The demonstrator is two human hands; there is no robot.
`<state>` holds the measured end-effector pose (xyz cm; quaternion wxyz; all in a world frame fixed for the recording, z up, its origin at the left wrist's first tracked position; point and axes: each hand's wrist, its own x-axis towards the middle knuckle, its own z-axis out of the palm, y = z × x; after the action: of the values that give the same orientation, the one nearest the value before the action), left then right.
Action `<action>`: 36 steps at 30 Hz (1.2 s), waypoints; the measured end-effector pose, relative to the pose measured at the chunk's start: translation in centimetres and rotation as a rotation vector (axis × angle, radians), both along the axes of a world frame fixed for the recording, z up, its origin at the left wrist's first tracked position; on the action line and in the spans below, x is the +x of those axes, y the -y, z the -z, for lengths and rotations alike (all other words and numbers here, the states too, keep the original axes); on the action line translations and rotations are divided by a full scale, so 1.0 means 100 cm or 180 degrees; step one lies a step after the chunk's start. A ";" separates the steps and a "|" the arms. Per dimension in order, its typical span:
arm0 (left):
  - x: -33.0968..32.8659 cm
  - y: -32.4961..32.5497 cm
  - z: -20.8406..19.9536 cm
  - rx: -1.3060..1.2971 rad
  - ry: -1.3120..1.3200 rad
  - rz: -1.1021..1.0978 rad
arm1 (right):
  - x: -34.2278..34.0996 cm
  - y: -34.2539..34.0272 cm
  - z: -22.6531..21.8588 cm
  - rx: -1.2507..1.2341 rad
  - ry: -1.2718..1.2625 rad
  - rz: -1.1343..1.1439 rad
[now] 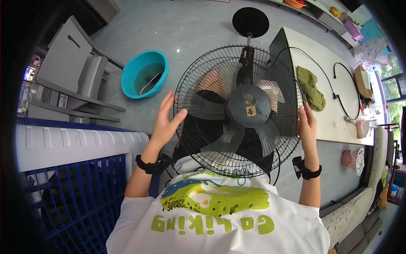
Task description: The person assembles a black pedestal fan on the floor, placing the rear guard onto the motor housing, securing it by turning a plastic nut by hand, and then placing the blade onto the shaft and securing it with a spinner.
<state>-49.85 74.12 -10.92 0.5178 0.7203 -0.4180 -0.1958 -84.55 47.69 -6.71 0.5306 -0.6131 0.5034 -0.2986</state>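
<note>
Head view, left hand splayed at rim of black fan, right hand curled opposite, its grip unclear.

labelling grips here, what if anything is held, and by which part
The fan, seemingly: the right hand has curled fingers at its wire guard's right rim. The left hand is spread beside the left rim; whether it touches cannot be told.

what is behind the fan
Through the fan, parts of the bare legs and something black show; whatever lies directly behind its round centre disc is covered.
</note>
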 end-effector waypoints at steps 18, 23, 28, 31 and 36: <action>-0.023 -0.002 0.007 -0.0167 -0.1297 0.0033 | 0.012 0.010 0.029 -0.1382 -0.1462 -0.0477; -0.021 0.008 0.009 -0.0266 -0.1261 0.0090 | 0.004 0.016 0.038 -0.1741 -0.1251 -0.0470; -0.014 0.004 0.011 -0.0404 -0.0969 -0.0231 | 0.008 0.007 0.033 -0.0463 -0.0184 -0.0563; -0.006 0.011 -0.015 -0.0452 -0.0723 -0.0267 | 0.005 0.001 0.033 -0.0351 -0.0245 -0.0360; 0.013 0.035 -0.052 -0.0138 -0.2154 -0.0500 | 0.004 0.006 0.050 -0.0687 -0.0273 -0.0895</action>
<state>-48.59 70.61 -5.68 0.6557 0.6334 -0.1700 -0.3741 -84.19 47.13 -11.74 0.4762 -0.7430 0.3999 -0.2473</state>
